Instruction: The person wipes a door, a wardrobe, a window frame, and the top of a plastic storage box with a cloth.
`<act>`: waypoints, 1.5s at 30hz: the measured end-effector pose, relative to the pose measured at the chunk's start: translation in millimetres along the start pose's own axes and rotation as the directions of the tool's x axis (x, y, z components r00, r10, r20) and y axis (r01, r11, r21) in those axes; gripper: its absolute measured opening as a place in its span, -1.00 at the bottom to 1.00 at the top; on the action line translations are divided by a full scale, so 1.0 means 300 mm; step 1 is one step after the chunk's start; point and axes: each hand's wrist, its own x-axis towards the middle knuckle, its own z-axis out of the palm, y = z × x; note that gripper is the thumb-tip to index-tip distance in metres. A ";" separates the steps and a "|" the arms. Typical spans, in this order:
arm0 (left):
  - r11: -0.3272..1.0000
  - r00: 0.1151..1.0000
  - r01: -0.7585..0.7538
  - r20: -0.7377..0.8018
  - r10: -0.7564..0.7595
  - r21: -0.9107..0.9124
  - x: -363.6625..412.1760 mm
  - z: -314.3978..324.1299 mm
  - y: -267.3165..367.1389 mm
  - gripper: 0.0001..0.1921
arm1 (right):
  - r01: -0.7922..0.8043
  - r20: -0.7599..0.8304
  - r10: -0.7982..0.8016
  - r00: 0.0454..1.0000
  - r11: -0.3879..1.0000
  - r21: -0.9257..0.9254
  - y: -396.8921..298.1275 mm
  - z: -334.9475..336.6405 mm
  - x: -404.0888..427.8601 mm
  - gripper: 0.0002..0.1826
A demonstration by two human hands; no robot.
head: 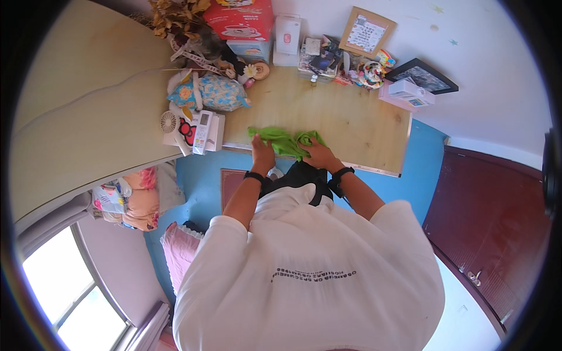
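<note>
A bright green cloth [283, 141] lies bunched at the front edge of a pale wooden tabletop [329, 109]. My left hand [262, 153] grips its left end, thumb and fingers on the fabric. At the other end my right hand [319, 154] holds a rolled, crumpled part of the cloth. Both wrists bear black bands. Left of my left hand, a white remote control [202, 131] leans on a white box [216, 131] beside a small handheld fan [169, 123].
Along the back stand a red box [241, 22], a clear container of small items [318, 59], a wooden frame [368, 31] and a black frame [422, 75]. A blue patterned fabric bundle [224, 92] lies at left. A dark red door [487, 228] is at right.
</note>
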 end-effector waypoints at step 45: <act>0.739 0.741 -0.501 0.217 0.635 -0.451 0.157 -0.188 0.621 -0.25 | -0.056 -0.154 0.088 0.984 0.978 0.202 0.586 -0.106 -0.639 -0.67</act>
